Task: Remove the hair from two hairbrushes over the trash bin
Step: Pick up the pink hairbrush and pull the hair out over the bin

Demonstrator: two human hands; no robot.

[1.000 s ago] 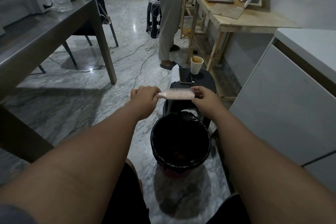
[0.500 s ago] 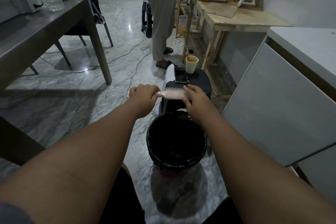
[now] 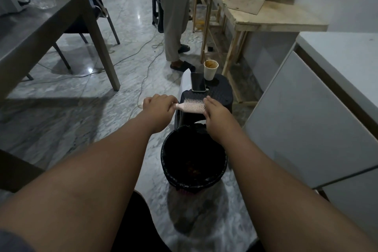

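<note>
Left hand (image 3: 158, 106) closes in a fist around the handle of a pink brush (image 3: 191, 106), which is held level, bristles up, spanning the gap between the two hands above the far rim of the bin (image 3: 193, 158). Right hand (image 3: 216, 112) touches the brush's free end, fingers curled over the bristles, though how firmly they grip cannot be told. Behind the brush stands a dark stool (image 3: 216, 96) bearing a phone (image 3: 198, 82) and a paper cup (image 3: 210, 70).
</note>
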